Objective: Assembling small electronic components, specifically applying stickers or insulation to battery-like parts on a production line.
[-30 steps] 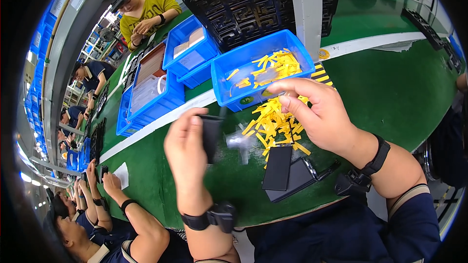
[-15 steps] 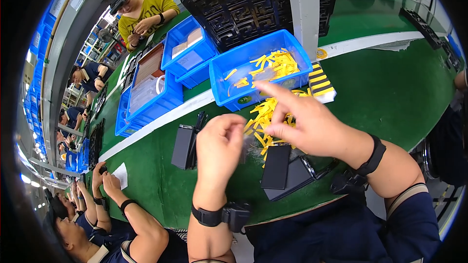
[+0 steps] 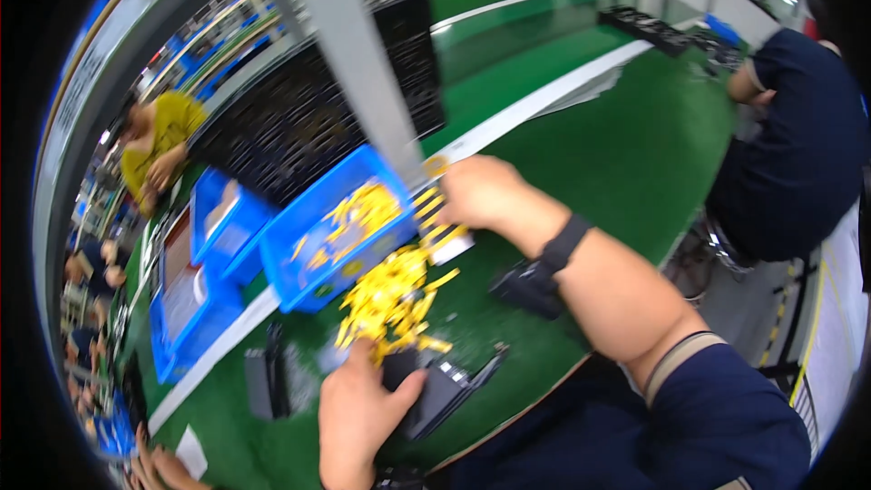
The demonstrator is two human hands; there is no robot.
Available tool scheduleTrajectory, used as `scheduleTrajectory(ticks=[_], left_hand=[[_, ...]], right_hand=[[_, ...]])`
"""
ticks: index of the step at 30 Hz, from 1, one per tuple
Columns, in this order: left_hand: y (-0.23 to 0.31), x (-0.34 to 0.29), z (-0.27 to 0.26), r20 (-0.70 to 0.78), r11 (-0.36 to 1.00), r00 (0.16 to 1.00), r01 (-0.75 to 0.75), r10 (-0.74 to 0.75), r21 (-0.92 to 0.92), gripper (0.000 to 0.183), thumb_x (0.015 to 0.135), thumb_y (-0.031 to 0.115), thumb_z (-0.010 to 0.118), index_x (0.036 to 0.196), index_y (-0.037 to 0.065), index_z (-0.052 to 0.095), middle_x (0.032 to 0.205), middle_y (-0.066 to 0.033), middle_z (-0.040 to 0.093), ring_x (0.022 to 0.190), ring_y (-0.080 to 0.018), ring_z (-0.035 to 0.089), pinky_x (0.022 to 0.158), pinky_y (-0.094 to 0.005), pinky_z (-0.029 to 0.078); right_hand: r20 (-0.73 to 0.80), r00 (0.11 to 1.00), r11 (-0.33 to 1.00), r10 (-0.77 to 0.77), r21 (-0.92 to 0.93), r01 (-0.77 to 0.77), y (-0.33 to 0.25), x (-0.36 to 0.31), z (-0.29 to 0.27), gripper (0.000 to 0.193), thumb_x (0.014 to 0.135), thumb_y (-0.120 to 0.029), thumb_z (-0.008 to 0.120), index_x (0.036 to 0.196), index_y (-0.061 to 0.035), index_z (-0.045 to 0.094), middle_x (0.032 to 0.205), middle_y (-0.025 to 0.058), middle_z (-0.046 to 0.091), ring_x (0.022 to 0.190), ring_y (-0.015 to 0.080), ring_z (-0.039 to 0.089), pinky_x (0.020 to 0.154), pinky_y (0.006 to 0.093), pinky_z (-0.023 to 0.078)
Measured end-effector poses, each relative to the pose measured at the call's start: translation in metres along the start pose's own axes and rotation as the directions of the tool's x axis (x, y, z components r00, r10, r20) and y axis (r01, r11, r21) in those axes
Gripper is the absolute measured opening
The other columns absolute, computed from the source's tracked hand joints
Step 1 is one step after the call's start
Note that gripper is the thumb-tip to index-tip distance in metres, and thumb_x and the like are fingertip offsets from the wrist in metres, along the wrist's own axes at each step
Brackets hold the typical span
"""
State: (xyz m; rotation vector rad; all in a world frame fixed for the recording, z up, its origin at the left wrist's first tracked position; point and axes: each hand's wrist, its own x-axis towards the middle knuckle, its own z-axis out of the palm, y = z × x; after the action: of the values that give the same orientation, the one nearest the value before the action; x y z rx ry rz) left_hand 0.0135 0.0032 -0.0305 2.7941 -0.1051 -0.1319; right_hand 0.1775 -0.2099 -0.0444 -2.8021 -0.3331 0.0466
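Note:
My left hand [image 3: 363, 413] is low over the green table, its thumb and fingers around the edges of a black flat slab [image 3: 399, 368]. That slab lies on a dark case [image 3: 443, 390]; my hand hides its lower part. Farther right, my right hand [image 3: 481, 192] bends its fingers down at the edge of a yellow-and-black striped pad [image 3: 434, 218]. Motion blurs those fingertips, and anything between them is hidden. Between my hands lies a heap of yellow strips [image 3: 386, 299], just beyond the slab.
A blue bin [image 3: 308, 289] with more yellow strips stands beyond the heap, beside a grey post [image 3: 358, 54]. Another dark case [image 3: 263, 383] lies at left. Further blue bins [image 3: 177, 354] line the left. Co-workers sit at left, and a person in dark clothes [image 3: 789, 154] is at right.
The view has swung to the right. My left hand has come down to the black slab. My right hand has moved from above the strips to the striped pad.

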Motion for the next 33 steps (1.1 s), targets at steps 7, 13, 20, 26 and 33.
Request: scheduleTrajectory(ticks=[7, 13, 20, 26, 33], left_hand=[[0.006, -0.02, -0.012, -0.057, 0.958, 0.994, -0.106, 0.094, -0.266, 0.056, 0.06, 0.018, 0.076, 0.108, 0.001, 0.055, 0.069, -0.0081, 0.058, 0.058, -0.0192, 0.057, 0.056, -0.0302, 0.047], [0.021, -0.026, -0.018, 0.099, 0.953, 0.957, -0.284, 0.274, 0.107, 0.053, 0.072, 0.033, 0.07, 0.116, 0.009, 0.055, 0.088, -0.016, 0.063, 0.081, -0.0323, 0.061, 0.073, -0.0406, 0.048], [-0.008, 0.003, 0.001, -0.373, 0.824, 0.928, -0.229, 0.024, -0.518, 0.036, 0.075, 0.005, 0.068, 0.109, -0.001, 0.056, 0.084, -0.0108, 0.061, 0.076, -0.0183, 0.06, 0.071, -0.0276, 0.049], [-0.02, 0.0, 0.0, -0.362, 0.468, 0.922, -0.261, -0.139, -0.844, 0.023, 0.082, -0.004, 0.061, 0.104, -0.001, 0.055, 0.087, -0.0032, 0.059, 0.076, -0.0068, 0.056, 0.069, -0.02, 0.046], [-0.041, 0.008, -0.008, -0.17, 0.3, 0.983, -0.141, -0.073, -0.944, 0.016, 0.083, -0.002, 0.059, 0.098, 0.002, 0.054, 0.084, -0.0002, 0.059, 0.07, -0.0037, 0.053, 0.061, -0.0176, 0.043]], right_hand=[[-0.104, 0.994, 0.994, 0.035, 0.108, -0.024, -0.001, -0.002, 0.001, 0.018, 0.066, -0.012, 0.063, 0.079, -0.0005, 0.067, 0.082, 0.0182, 0.065, 0.08, 0.0329, 0.064, 0.07, 0.0396, 0.052], [-0.227, 0.971, 0.995, -0.08, 0.04, 0.091, -0.009, -0.01, -0.012, 0.014, 0.069, -0.01, 0.061, 0.08, -0.0014, 0.067, 0.079, 0.0179, 0.065, 0.08, 0.0334, 0.064, 0.068, 0.0405, 0.052], [-0.072, 0.966, 0.418, -0.247, 0.892, 0.173, -0.061, -0.05, -0.014, 0.015, 0.082, -0.011, 0.063, 0.075, 0.0013, 0.059, 0.062, 0.0047, 0.061, 0.057, 0.0075, 0.06, 0.048, 0.0214, 0.046], [0.05, 0.945, 0.259, -0.325, 0.965, 0.038, -0.084, -0.068, 0.004, 0.012, 0.084, -0.008, 0.064, 0.078, 0.0011, 0.059, 0.071, 0.0041, 0.062, 0.06, 0.0079, 0.061, 0.051, 0.02, 0.048], [-0.027, 0.94, 0.05, -0.341, 0.998, 0.047, -0.087, -0.068, 0.01, 0.015, 0.081, -0.006, 0.066, 0.095, -0.0002, 0.066, 0.078, 0.002, 0.064, 0.063, 0.0049, 0.054, 0.056, 0.0193, 0.045]])
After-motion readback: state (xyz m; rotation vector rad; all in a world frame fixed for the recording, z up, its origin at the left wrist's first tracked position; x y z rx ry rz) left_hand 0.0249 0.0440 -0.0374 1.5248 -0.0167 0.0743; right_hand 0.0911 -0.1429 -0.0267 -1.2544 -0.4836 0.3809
